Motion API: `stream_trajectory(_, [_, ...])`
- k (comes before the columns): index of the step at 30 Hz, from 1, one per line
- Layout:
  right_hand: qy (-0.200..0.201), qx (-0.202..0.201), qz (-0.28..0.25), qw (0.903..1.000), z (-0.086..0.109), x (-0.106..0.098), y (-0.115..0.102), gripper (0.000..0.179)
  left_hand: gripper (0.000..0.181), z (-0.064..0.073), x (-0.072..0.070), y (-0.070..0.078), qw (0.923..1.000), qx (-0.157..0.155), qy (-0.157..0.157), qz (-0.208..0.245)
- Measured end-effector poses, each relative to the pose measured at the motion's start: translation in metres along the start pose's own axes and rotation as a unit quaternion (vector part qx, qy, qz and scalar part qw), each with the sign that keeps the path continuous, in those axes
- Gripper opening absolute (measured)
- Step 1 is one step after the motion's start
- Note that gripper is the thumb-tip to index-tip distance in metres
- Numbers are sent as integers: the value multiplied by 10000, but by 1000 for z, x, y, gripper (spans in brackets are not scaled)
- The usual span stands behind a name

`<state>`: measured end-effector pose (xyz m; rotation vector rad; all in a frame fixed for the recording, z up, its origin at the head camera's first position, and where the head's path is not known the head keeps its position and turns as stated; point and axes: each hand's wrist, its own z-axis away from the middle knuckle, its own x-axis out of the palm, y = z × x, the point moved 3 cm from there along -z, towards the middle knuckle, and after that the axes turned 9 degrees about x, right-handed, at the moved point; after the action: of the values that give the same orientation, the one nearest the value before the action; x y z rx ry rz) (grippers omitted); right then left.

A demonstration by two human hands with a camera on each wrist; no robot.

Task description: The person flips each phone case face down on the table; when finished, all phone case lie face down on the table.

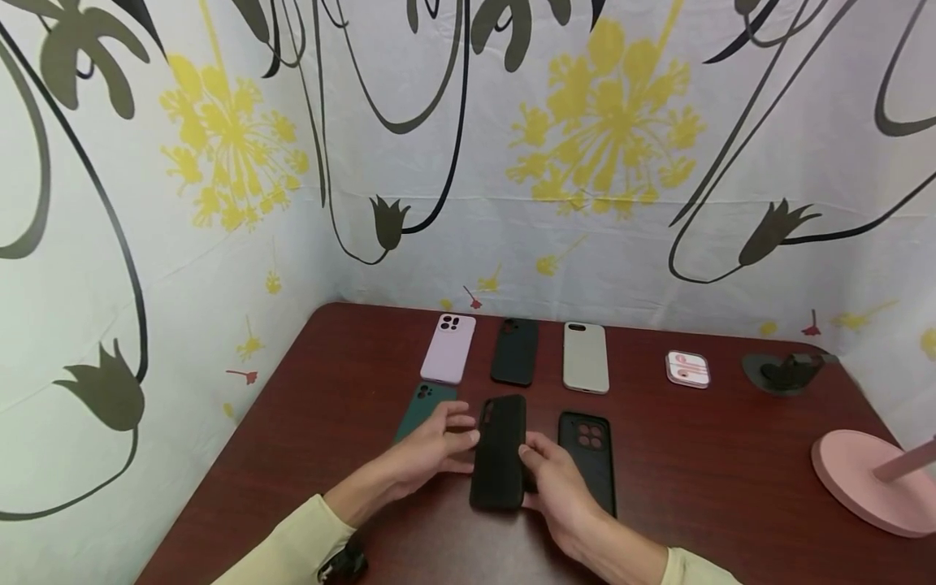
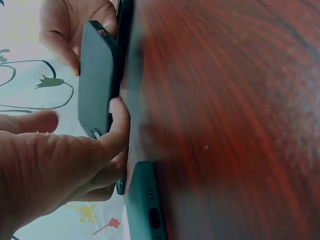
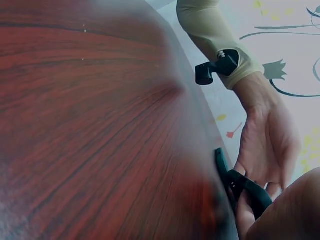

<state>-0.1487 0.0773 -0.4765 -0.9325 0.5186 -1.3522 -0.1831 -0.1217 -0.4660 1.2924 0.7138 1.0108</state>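
On a dark red worktop (image 1: 731, 479), near the middle, the right hand (image 1: 561, 491) pinches a black phone case (image 1: 500, 463); the left hand (image 1: 427, 451) (its grip spread) touches the case's left edge.

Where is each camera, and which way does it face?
Head: on the head, facing forward and down at the table; both sleeves, left hand, right hand show.
Left wrist: worn there, facing the black phone case; left hand near, right hand beyond.
Right wrist: worn there, facing across the table; right hand near, left hand and sleeve beyond.
Both wrist views share the case and hands.
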Motion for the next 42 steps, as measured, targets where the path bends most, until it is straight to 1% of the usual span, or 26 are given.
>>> stream_trajectory(3, [15,-32,-46,10000,0,-1,0,43,76,-3,-2,-5,9999,6,-17,-105])
stream_trajectory(6, [22,-92,-118,9999,0,-1,0,43,73,-7,-2,-8,9990,94,-14,-426])
stream_trajectory(10, [55,-184,-143,9997,-1,-2,-2,42,65,-10,-2,-8,9969,225,146,-746])
stream_trajectory(14, [167,-191,342,9991,-4,-7,-5,43,62,-12,-3,-7,9962,266,282,-776])
stream_trajectory(17, [340,-210,809,9959,-8,-11,-9,43,61,-12,-5,-7,9957,323,380,-779])
stream_trajectory(19, [517,-276,969,9936,-9,-14,-12,41,60,-12,-6,-7,9955,334,456,-767])
stream_trajectory(22, [797,-423,1093,9899,-9,-16,-16,37,59,-11,-6,-5,9950,383,525,-755])
stream_trajectory(25, [979,-529,1121,9874,-7,-17,-18,36,58,-12,-6,-2,9932,438,593,-904])
stream_trajectory(28, [1076,-572,1069,9868,-7,-18,-16,38,56,-14,-7,0,9910,458,622,-1090])
stream_trajectory(35, [1354,-904,899,9826,-11,-18,-13,47,51,-17,-8,6,9886,363,553,-1354])
stream_trajectory(39, [1402,-896,821,9826,-12,-16,-10,47,48,-19,-8,6,9835,516,422,-1681])
stream_trajectory(42, [1428,-917,865,9817,-13,-16,-9,45,46,-21,-7,7,9770,719,292,-1988])
